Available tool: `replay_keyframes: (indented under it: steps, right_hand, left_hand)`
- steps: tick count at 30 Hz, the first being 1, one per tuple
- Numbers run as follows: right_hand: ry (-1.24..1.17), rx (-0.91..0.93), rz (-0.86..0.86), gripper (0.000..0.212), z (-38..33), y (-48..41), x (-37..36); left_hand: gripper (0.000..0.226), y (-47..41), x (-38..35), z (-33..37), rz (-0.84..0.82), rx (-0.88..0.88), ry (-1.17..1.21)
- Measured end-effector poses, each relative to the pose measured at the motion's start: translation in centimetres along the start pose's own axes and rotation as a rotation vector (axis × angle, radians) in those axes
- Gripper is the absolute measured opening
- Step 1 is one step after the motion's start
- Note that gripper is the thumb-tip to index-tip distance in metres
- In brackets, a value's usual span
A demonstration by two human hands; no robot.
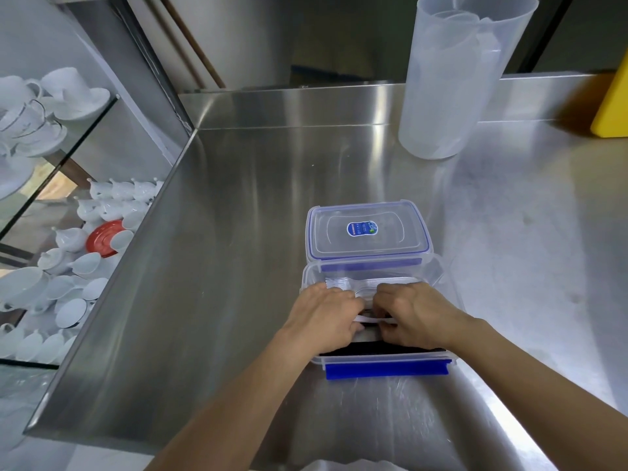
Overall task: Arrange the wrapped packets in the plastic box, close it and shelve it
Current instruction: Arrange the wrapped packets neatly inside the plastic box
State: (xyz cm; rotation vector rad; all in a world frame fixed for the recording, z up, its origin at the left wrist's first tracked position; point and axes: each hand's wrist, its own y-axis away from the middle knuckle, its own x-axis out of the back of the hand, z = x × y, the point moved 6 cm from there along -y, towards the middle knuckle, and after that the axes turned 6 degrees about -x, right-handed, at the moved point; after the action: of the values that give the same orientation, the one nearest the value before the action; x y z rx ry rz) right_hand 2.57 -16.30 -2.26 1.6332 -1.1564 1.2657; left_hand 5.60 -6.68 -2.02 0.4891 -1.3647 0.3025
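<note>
A clear plastic box (438,277) with blue latches stands open on the steel counter, its near blue latch (385,370) folded down. Its lid (367,232), with a blue sticker, lies flat just behind it. Inside the box are clear wrapped packets (360,287) holding white plastic pieces, over something dark at the bottom. My left hand (326,317) and my right hand (414,317) are both down in the box, fingers pinched on a thin white packet (372,320) stretched between them. The hands hide most of the box's contents.
A tall translucent plastic jug (452,79) stands at the back right, beside a yellow object (611,107) at the right edge. Left of the counter (238,198), glass shelves (85,130) carry white cups, saucers, small pots and a red dish (102,237).
</note>
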Motion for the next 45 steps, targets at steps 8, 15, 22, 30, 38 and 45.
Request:
replay_keyframes:
  steps: [8,15,22,30,38,45]
  right_hand:
    - [0.113,-0.018,0.182,0.027,0.3,-0.4,1.1]
    - [0.156,-0.011,0.25,0.03,0.6,-1.1,0.9]
    - [0.005,0.099,0.257,0.012,0.7,-0.4,0.5]
    - [-0.05,0.09,0.084,0.008,0.9,-0.2,-0.2]
    - [0.063,0.069,0.187,0.023,1.0,-0.6,-0.6]
    - [0.154,0.05,0.204,0.02,1.1,-0.7,-1.1]
  left_hand:
    - [0.012,0.2,1.1,0.1,0.225,-0.021,0.065]
    - [0.032,0.1,0.5,-0.4,0.279,0.042,0.009]
    - [0.031,-0.1,0.4,-0.1,0.222,0.01,-0.025]
    - [0.041,0.1,0.4,0.3,0.16,-0.026,-0.026]
    - [0.032,0.2,0.4,0.4,0.143,-0.02,-0.05]
    - [0.014,-0.1,0.0,0.3,0.129,0.005,-0.036]
